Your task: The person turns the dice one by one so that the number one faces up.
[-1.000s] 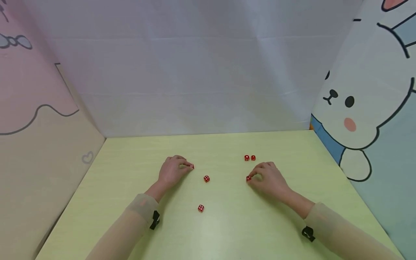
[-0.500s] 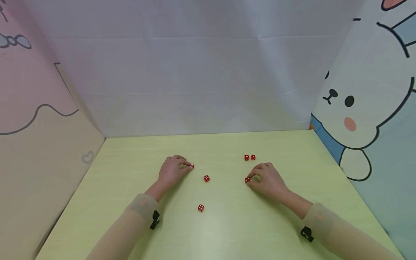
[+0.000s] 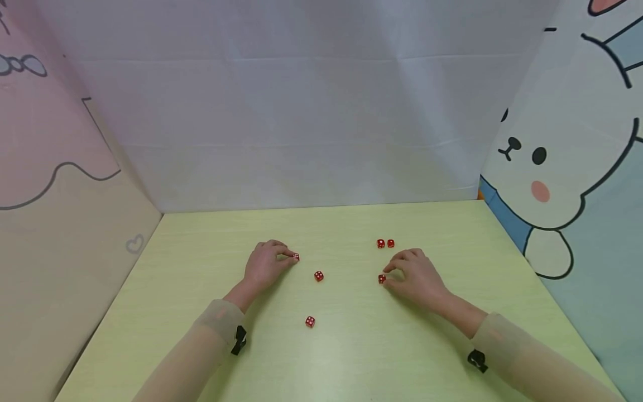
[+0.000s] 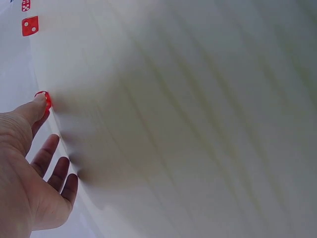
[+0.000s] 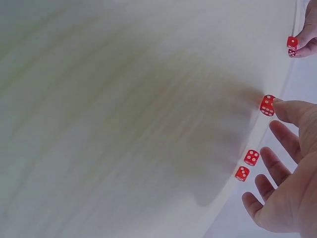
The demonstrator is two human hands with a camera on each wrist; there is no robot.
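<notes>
My left hand [image 3: 266, 265] pinches a red die [image 3: 296, 257] with white pips between thumb and index finger at the table surface. In the left wrist view, the thumb covers part of that die [image 4: 48, 101]. At the right, another red die [image 3: 382, 278] rests on the table by the fingertips of my right hand [image 3: 414, 279]. The right wrist view shows the thumb against this die [image 5: 267, 105] while the index finger stands apart from it. Beyond the right hand, two dice [image 3: 380, 244] sit side by side. Between the hands lies one die [image 3: 318, 276].
Nearer the front, a single die [image 3: 310, 321] lies on the pale yellow table [image 3: 361, 357]. A white cloth wall [image 3: 321, 123] closes off the back. Printed panels stand at both sides, the right one with a cartoon animal [image 3: 557, 139].
The right hand shifted its die slightly left and toward the front, then its index finger lifted off the die. The left hand stayed in place with its die.
</notes>
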